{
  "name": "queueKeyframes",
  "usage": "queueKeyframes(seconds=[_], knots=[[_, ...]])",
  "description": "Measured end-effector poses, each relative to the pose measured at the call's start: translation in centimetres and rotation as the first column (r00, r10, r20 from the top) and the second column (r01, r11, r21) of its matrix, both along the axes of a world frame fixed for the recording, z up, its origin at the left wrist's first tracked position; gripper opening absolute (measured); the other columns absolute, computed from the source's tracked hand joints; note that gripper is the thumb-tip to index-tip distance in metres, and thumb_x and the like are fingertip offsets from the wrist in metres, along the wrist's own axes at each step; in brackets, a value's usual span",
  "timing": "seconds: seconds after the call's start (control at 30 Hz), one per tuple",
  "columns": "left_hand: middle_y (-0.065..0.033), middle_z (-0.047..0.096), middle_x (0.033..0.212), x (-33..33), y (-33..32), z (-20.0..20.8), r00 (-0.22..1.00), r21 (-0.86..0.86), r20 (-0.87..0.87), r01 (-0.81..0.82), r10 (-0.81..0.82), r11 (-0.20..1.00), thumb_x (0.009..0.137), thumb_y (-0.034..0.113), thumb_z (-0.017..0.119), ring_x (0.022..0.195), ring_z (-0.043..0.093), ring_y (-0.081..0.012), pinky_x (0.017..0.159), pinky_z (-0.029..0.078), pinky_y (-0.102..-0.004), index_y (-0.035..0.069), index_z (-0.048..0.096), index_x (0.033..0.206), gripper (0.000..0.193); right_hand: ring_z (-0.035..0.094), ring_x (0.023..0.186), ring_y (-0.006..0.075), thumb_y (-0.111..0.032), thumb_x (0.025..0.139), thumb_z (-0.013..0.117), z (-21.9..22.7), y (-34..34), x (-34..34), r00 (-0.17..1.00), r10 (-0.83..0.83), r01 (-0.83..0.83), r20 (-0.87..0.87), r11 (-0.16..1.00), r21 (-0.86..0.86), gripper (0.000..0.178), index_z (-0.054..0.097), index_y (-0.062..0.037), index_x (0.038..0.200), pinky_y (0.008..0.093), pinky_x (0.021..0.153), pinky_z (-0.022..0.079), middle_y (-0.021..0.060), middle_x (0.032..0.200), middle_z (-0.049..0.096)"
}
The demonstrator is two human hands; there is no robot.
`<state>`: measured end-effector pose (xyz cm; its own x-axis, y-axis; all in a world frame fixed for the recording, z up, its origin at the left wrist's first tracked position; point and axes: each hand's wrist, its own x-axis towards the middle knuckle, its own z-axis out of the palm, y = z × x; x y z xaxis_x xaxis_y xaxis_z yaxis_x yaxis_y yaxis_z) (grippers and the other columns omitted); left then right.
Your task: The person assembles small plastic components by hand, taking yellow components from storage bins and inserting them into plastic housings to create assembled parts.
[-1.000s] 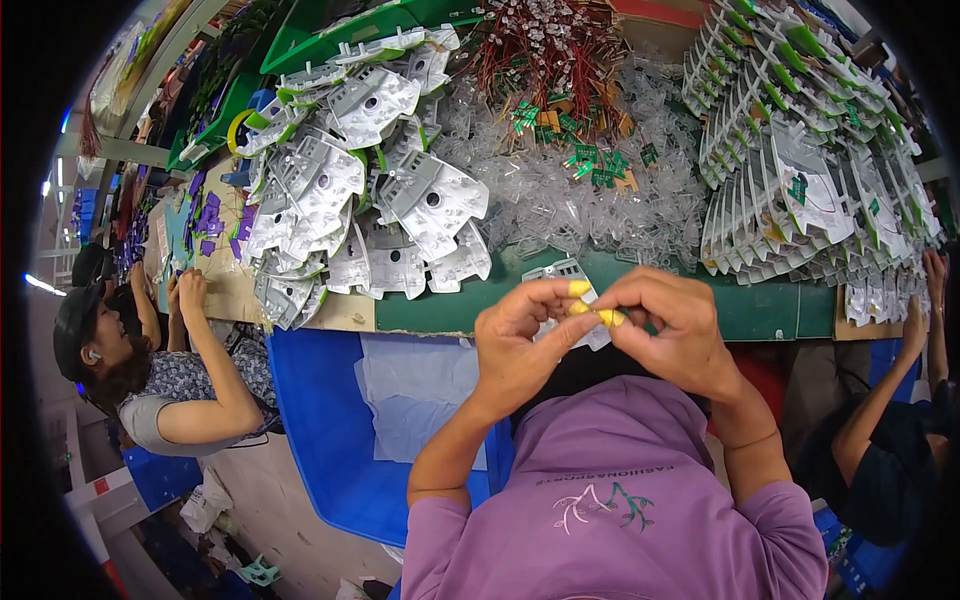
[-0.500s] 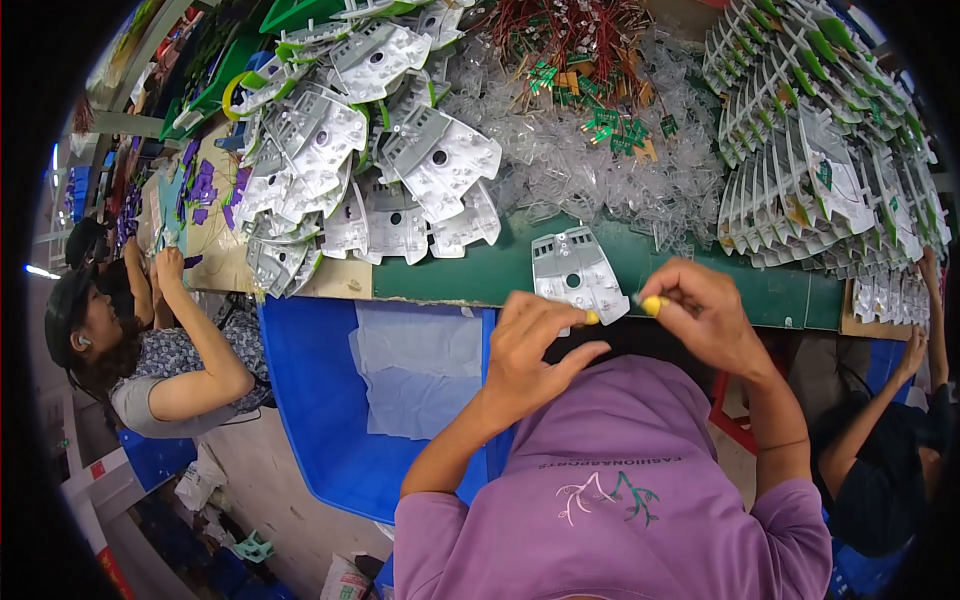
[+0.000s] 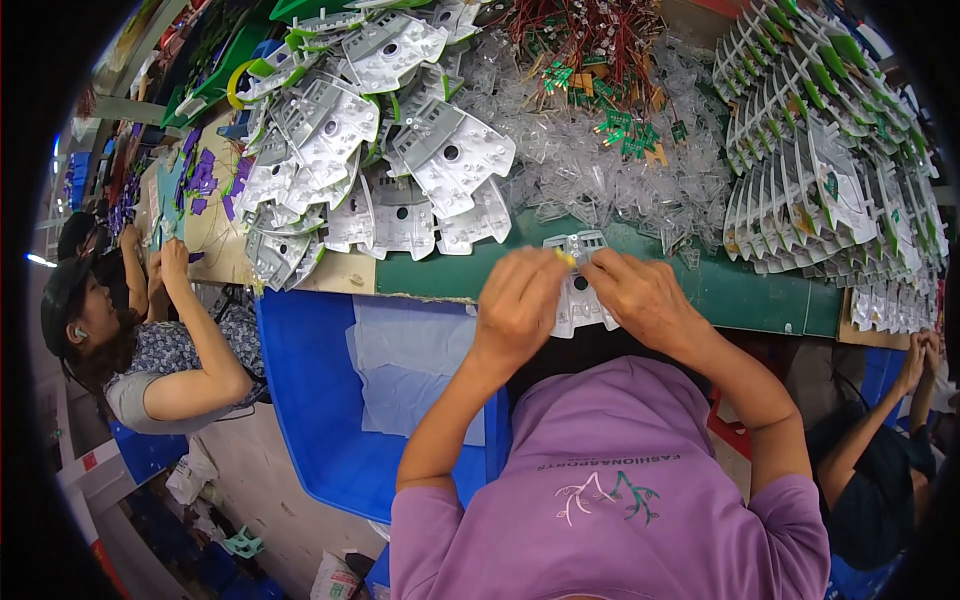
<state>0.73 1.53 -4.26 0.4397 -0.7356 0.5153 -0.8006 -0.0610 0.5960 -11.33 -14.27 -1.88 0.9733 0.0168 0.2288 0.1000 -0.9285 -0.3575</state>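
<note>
Green flat-topped workbench (image 3: 770, 300) stretches ahead of us, and at its near edge one grey-and-white moulded plastic shell (image 3: 585, 313) lies between our two hands, its narrow end pointing away. Our left hand (image 3: 520, 300) has its fingers bunched over the shell's upper left side, with one yellow fingertip cover (image 3: 566, 258) showing; our right hand (image 3: 645, 300) curls its fingertips against the upper right. We cannot tell whether either pinches a small part, since the fingers hide it. We judge the work goes best with the shell kept flat, pressure light and even, and both wrists low and steady. Beyond, we count at least five small green circuit boards (image 3: 632, 133) amid thin red wires (image 3: 600, 30), over clear plastic pieces (image 3: 590, 180) too many to count. We see over ten shells in the grey-and-white left pile (image 3: 330, 130), more in the green-edged right stack (image 3: 780, 210), one blue plastic bin (image 3: 300, 400) below, and at least three co-workers.
</note>
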Motion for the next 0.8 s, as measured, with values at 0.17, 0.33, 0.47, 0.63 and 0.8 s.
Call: queueKeyframes(seconds=[0.17, 0.33, 0.47, 0.63, 0.8], knots=[[-0.0109, 0.067, 0.104, 1.8, -3.5, 0.7, 0.912, 0.074, 0.364, -0.231, 0.19, 0.97, 0.077, -0.003, 0.063, 0.096, 0.066, -0.0278, 0.077, 0.054, -0.0343, 0.003, 0.067, 0.099, 0.023, 0.066, 0.075, 0.0264, 0.0, 0.076, 0.061, 1.0, -0.2, -1.2, 0.998, -0.029, 0.03, -0.059, 0.999, 0.028, 0.029, 0.063, 0.0005, 0.104, 0.0372, 0.061, 0.054, 0.0101, 0.096, 0.057], [-0.0098, 0.066, 0.101, 2.3, -2.8, 0.7, 0.909, 0.161, 0.4, -0.191, 0.113, 0.968, 0.076, 0.002, 0.064, 0.092, 0.066, -0.0246, 0.074, 0.054, -0.0337, 0.001, 0.066, 0.104, 0.028, 0.067, 0.075, 0.0275, 0.004, 0.075, 0.062, 0.9, -0.6, -3.6, 0.993, -0.088, 0.091, -0.074, 0.995, 0.036, 0.031, 0.065, 0.0, 0.105, 0.0369, 0.062, 0.054, 0.0109, 0.101, 0.06], [-0.0119, 0.066, 0.097, 0.6, 0.8, 1.5, 0.924, 0.134, 0.375, -0.125, 0.067, 0.983, 0.075, 0.001, 0.066, 0.093, 0.067, -0.0281, 0.077, 0.054, -0.0355, -0.001, 0.067, 0.1, 0.025, 0.068, 0.08, 0.0273, 0.005, 0.074, 0.062, 1.1, -1.1, -4.3, 0.989, -0.13, 0.135, -0.072, 0.988, 0.074, 0.031, 0.065, 0.0004, 0.105, 0.0371, 0.064, 0.055, 0.0108, 0.102, 0.061], [-0.014, 0.062, 0.106, -0.9, 2.3, 0.3, 0.984, 0.218, 0.173, -0.074, 0.036, 0.973, 0.078, -0.002, 0.069, 0.106, 0.063, -0.0323, 0.085, 0.052, -0.0403, 0.0, 0.067, 0.104, 0.026, 0.068, 0.085, 0.0272, 0.005, 0.074, 0.062, 1.4, -1.2, -4.4, 0.986, -0.128, 0.136, -0.108, 0.988, 0.07, 0.032, 0.066, -0.0002, 0.106, 0.038, 0.066, 0.055, 0.0106, 0.101, 0.062], [-0.0143, 0.06, 0.105, 0.0, 1.3, 0.1, 0.996, 0.212, 0.088, -0.03, 0.012, 0.977, 0.08, -0.003, 0.068, 0.089, 0.059, -0.0325, 0.077, 0.048, -0.041, -0.001, 0.063, 0.096, 0.017, 0.064, 0.078, 0.0239, 0.001, 0.074, 0.063, 1.4, -1.6, -4.1, 0.996, -0.073, 0.075, -0.046, 0.997, 0.03, 0.03, 0.065, -0.0021, 0.104, 0.037, 0.062, 0.054, 0.007, 0.098, 0.059]])
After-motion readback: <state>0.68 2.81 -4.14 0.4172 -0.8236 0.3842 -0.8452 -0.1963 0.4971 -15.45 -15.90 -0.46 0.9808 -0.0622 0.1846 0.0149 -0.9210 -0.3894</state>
